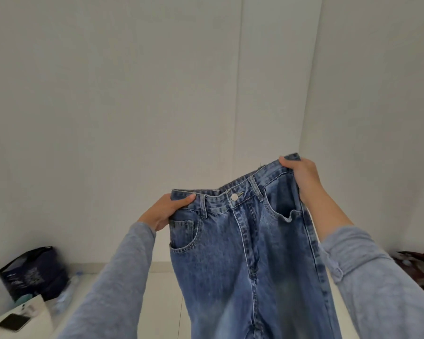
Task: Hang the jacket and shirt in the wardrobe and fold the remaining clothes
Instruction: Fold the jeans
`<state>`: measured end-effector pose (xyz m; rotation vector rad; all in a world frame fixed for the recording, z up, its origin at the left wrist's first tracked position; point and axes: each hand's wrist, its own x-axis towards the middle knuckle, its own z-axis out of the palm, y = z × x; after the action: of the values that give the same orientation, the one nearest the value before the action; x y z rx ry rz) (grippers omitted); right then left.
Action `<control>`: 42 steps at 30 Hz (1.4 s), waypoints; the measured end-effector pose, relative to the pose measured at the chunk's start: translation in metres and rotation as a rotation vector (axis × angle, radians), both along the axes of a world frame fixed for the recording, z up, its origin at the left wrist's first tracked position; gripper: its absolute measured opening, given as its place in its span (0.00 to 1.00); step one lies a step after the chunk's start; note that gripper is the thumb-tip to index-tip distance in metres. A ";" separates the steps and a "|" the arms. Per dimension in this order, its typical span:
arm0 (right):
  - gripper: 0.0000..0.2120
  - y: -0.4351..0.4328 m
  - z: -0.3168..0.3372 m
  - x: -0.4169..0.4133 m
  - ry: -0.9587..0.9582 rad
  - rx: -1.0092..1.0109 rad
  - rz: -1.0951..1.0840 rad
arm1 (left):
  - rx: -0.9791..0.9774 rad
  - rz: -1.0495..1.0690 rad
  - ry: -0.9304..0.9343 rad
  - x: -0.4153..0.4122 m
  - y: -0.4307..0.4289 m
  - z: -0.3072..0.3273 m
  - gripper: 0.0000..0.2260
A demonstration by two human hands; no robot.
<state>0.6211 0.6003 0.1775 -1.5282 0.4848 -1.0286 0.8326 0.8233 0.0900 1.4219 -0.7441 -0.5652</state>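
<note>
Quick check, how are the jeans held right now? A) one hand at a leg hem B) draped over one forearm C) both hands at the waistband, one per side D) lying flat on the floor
C: the left hand and right hand each grip one end of the waistband, holding the jeans up with the legs hanging down.

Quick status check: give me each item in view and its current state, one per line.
jeans: held up by the waistband, unfolded, waist button fastened, legs hanging down
left hand: gripping the waistband's left corner
right hand: gripping the waistband's right corner, held higher
phone: lying flat, screen dark
dark bag: standing upright
</note>
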 end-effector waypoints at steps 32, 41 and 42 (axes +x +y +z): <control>0.13 -0.043 0.039 -0.015 0.030 -0.302 -0.413 | -0.310 0.666 -0.561 -0.029 -0.058 0.097 0.16; 0.08 -0.006 0.118 -0.073 -0.581 -0.258 0.191 | -0.796 0.267 -0.350 -0.052 -0.002 0.174 0.07; 0.11 0.004 0.128 -0.078 -0.696 -0.258 0.289 | -0.905 0.165 -0.312 -0.060 -0.002 0.185 0.10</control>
<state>0.5433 0.6040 0.3058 -1.2958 -0.3562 -1.3332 0.7729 0.8212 0.2745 0.7058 -0.9523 0.1452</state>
